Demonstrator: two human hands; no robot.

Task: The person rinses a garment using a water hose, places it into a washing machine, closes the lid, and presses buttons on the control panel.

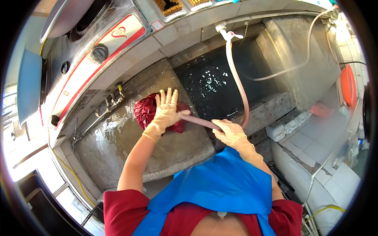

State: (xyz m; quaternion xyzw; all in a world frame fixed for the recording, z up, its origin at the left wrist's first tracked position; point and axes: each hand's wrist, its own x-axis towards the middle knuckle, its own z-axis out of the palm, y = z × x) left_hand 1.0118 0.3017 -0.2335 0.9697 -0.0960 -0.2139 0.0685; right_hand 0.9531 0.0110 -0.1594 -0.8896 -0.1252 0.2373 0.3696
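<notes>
A crumpled, glossy dark red bundle [145, 111], wet cloth or plastic, lies on the wet concrete slab [106, 151]. My left hand [167, 110], in a pale rubber glove, rests on it with the fingers spread and stretched out. My right hand [230, 133], gloved alike, is wrapped round a pinkish hose [201, 121]. The hose's free end points at the bundle, close to my left thumb. From my right hand the hose loops up to a white tap [229, 35] on the wall. Whether water flows from its end I cannot tell.
Dark water fills a basin [271, 103] right of the slab. A metal pipe with small valves [108, 106] runs along the slab's left side. Brushes [169, 8] lie on the ledge above. A blue basin [29, 84] stands far left; an orange basin [348, 85] is far right.
</notes>
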